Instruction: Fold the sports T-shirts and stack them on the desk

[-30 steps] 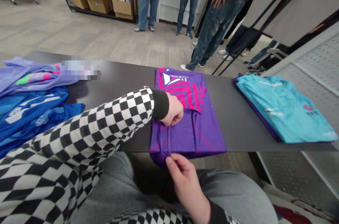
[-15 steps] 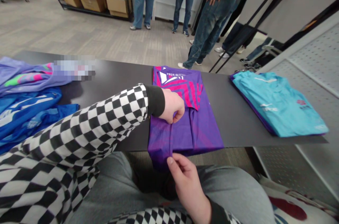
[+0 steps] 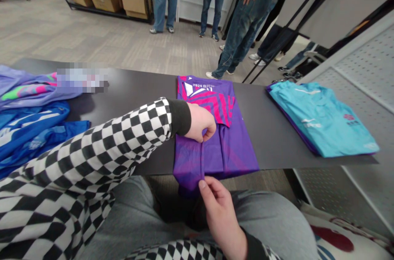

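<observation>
Dark surface [image 3: 141, 87], with people [image 3: 211, 3] standing beyond. Purple shirt [image 3: 238, 149], partly folded, lies mid-surface, its near left corner hanging over the front edge. Left hand [image 3: 201, 122]: fingers pinching the fabric midway along its length. Right hand [image 3: 223, 215]: fingers pinching the near edge. Blue garment [image 3: 46, 126] at left; turquoise shirt [image 3: 326, 122] at right.

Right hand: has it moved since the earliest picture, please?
Yes, slightly to the right, judged against the table. The table drifts left in the view, while the right hand, pinching the purple shirt, sits farther right.
</observation>
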{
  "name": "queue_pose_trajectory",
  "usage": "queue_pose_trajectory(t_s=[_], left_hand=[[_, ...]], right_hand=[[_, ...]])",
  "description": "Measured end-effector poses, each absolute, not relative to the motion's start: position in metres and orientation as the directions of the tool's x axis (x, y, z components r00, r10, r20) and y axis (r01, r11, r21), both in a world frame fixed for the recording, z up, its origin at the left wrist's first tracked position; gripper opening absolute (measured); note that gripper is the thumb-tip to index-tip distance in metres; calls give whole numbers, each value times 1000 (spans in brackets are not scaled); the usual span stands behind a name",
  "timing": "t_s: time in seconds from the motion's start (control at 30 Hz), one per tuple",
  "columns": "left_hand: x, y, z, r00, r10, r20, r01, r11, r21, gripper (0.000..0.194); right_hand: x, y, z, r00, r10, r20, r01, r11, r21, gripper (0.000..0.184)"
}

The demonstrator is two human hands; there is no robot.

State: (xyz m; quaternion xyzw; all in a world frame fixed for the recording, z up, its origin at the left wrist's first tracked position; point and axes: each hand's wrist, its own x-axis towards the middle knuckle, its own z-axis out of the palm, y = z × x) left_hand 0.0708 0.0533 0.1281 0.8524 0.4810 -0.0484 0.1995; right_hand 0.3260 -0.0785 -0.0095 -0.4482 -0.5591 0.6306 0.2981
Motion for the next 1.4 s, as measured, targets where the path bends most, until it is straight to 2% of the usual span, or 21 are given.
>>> queue_pose_trajectory(t_s=[0.37, 0.53, 0.77, 0.93, 1.1, 1.27, 1.4], left_hand=[[69, 61, 112, 595, 751, -286, 778, -450, 438, 8], [67, 62, 112, 608, 728, -317, 772, -447, 452, 6], [69, 59, 126, 621, 745, -244, 751, -476, 457, 8], [69, 60, 120, 596, 763, -250, 773, -461, 436, 8], [68, 62, 112, 577, 776, -253, 786, -445, 430, 8], [68, 63, 109, 569, 776, -273, 791, -425, 441, 12], [69, 63, 106, 549, 788, -277, 803, -407, 435, 15]], right_hand=[[328, -73, -26, -412, 879, -240, 140, -199, -970, 41], [330, -69, -32, -454, 860, -234, 158, -180, -971, 39], [343, -69, -30, -458, 870, -185, 222, -89, -971, 33], [343, -66, -38, -451, 870, -197, 208, -112, -972, 35], [344, -58, -57, -488, 845, -216, 232, -113, -966, 34], [346, -46, -92, -503, 841, -197, 352, -9, -936, 35], [343, -40, -126, -564, 795, -224, 383, 11, -924, 32]])
